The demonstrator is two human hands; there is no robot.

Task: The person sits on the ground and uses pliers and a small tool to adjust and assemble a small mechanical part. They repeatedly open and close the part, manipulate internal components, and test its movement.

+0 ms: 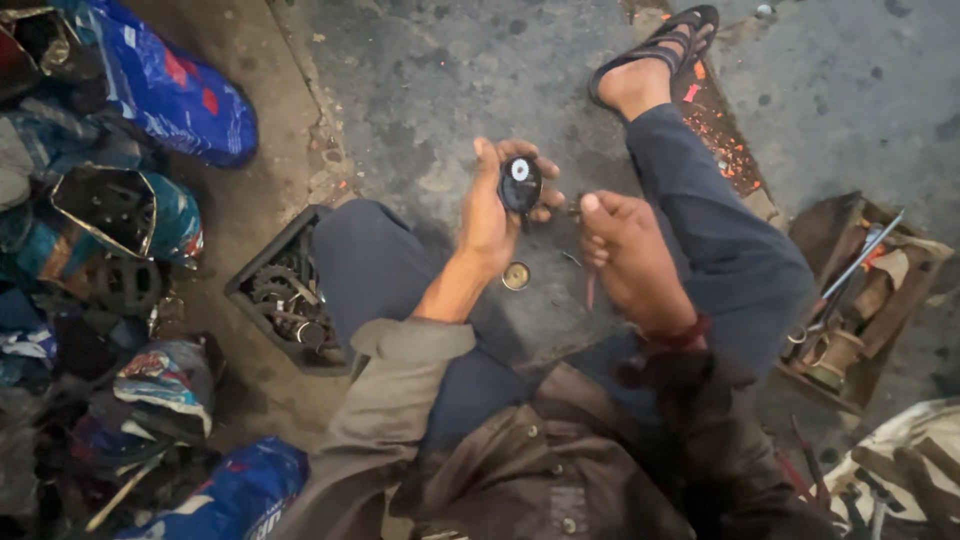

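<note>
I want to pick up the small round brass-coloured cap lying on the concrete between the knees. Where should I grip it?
Pinch the small round brass-coloured cap by its rim, coming straight down from above: it lies flat and free on the concrete floor, below the left hand.

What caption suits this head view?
Seated on concrete, left hand grips a round black part; right hand holds a thin tool beside it.

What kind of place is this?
Probably a street-side repair workshop: a black crate of gears sits on the concrete ground, a wooden toolbox holds tools, and the left hand holds a round black part.
</note>
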